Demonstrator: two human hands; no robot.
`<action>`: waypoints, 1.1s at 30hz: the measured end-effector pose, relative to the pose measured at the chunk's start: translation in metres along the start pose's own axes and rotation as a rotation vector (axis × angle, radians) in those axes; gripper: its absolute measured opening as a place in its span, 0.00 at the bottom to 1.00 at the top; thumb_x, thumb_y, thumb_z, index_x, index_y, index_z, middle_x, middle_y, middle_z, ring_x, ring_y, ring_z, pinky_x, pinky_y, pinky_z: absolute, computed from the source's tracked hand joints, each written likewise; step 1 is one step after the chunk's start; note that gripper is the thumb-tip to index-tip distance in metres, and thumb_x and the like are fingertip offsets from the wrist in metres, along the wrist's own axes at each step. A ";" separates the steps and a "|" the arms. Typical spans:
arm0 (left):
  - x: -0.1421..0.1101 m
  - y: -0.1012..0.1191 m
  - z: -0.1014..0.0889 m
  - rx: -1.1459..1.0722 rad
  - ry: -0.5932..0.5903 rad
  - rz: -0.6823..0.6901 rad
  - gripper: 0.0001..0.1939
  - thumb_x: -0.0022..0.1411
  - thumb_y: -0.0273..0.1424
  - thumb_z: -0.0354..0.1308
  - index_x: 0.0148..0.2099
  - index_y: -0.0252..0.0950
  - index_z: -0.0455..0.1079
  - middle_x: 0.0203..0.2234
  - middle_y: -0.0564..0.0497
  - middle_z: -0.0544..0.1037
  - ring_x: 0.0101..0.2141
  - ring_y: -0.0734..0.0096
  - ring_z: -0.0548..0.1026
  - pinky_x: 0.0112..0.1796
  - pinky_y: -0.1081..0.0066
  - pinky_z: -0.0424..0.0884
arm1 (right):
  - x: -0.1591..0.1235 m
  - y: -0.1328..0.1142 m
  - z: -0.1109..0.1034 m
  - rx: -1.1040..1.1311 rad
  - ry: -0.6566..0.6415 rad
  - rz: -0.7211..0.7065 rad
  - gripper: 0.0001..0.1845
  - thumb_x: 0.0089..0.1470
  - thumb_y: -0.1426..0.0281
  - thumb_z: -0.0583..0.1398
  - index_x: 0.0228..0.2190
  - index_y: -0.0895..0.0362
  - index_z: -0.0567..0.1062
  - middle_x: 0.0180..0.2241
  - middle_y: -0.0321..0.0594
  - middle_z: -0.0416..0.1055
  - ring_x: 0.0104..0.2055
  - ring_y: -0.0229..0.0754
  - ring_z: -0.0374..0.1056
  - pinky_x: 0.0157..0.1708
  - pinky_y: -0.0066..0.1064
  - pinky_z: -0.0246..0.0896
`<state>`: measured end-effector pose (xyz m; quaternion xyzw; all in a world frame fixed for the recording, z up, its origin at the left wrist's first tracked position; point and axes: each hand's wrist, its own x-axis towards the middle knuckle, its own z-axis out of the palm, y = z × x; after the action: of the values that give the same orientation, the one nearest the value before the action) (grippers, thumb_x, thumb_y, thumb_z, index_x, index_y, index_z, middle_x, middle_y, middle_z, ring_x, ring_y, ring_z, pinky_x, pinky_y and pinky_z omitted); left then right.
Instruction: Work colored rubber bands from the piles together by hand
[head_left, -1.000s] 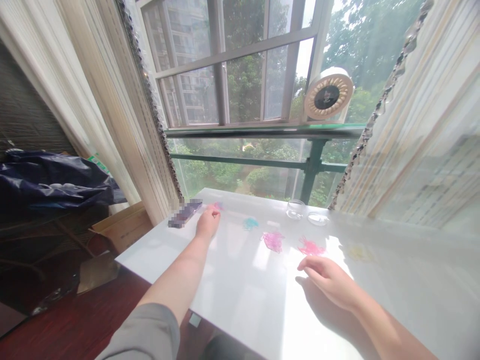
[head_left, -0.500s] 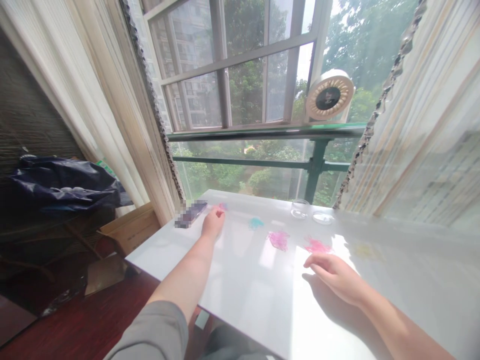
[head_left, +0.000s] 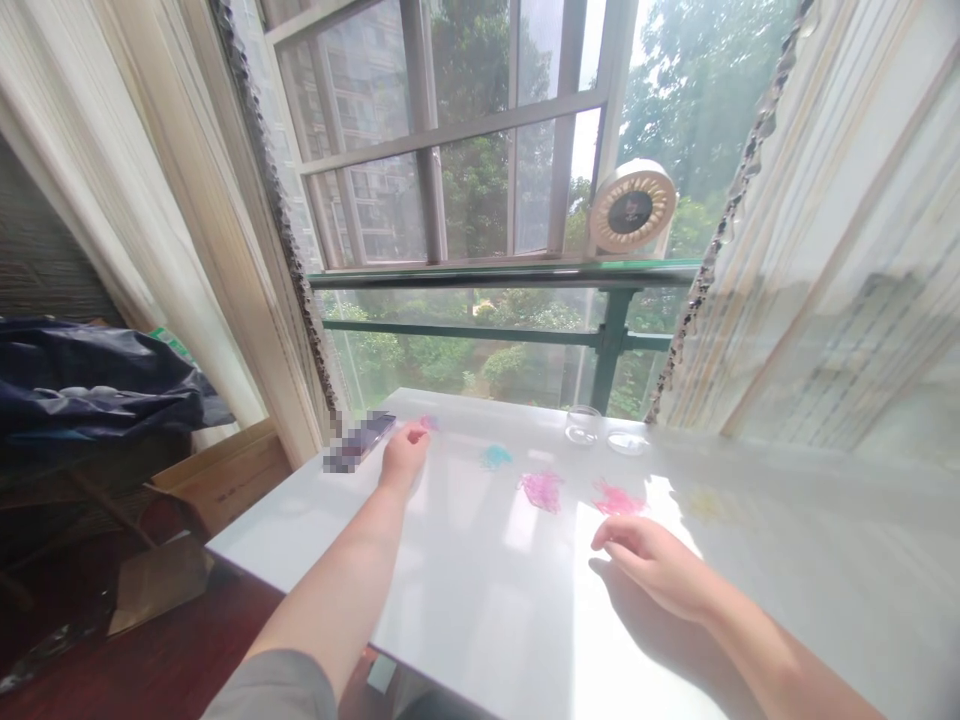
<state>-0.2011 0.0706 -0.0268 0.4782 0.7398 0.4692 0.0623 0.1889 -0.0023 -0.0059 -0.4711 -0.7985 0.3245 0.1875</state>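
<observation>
Home, window-side of a room. Beyond the hands (head_left: pixel 405 456): framed window (head_left: pixel 480 127), green railing (head_left: pixel 480 278), trees (head_left: pixel 675 110) and a multi-storey building (head_left: pixel 375 210) outside. Striped curtains (head_left: pixel 840 300) on both sides of the hands; small round fan (head_left: pixel 634 212) up past the right hand (head_left: pixel 652 556). White counter (head_left: pixel 465 600) beneath. Left of the hands, cardboard box (head_left: pixel 225 480), dark sheeting (head_left: pixel 90 385), reddish floor (head_left: pixel 217 640), perhaps wood; too dim there to be sure.

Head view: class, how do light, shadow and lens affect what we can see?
In the head view, sun bleaches the near right of the table, where the right hand casts a shadow; in the head view, the yellow pile looks faint, washed out; in the head view, window frame and curtains slant, perhaps from a wide lens.
</observation>
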 end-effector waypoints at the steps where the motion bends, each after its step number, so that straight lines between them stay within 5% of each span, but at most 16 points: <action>1: 0.000 0.000 0.000 -0.010 0.004 0.000 0.08 0.53 0.31 0.55 0.34 0.35 0.72 0.37 0.45 0.78 0.38 0.66 0.75 0.40 0.70 0.67 | -0.001 -0.001 0.000 0.003 0.001 0.005 0.14 0.51 0.69 0.49 0.30 0.52 0.75 0.32 0.36 0.73 0.35 0.43 0.67 0.38 0.35 0.60; 18: 0.003 -0.001 0.001 -0.123 0.031 -0.005 0.09 0.52 0.31 0.56 0.34 0.33 0.72 0.34 0.45 0.78 0.36 0.65 0.75 0.41 0.68 0.67 | 0.001 0.002 0.001 0.010 -0.006 0.003 0.15 0.52 0.69 0.49 0.31 0.53 0.75 0.33 0.37 0.73 0.36 0.43 0.67 0.40 0.35 0.58; 33: 0.009 -0.003 -0.005 -0.056 0.033 -0.054 0.10 0.51 0.34 0.55 0.33 0.33 0.69 0.34 0.43 0.77 0.37 0.59 0.74 0.40 0.62 0.68 | -0.004 -0.014 -0.001 0.014 0.035 0.057 0.14 0.50 0.71 0.50 0.29 0.51 0.75 0.28 0.35 0.68 0.29 0.37 0.62 0.31 0.29 0.57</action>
<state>-0.2107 0.0738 -0.0227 0.4484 0.7398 0.4958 0.0762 0.1825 -0.0103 0.0050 -0.4980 -0.7790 0.3271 0.1954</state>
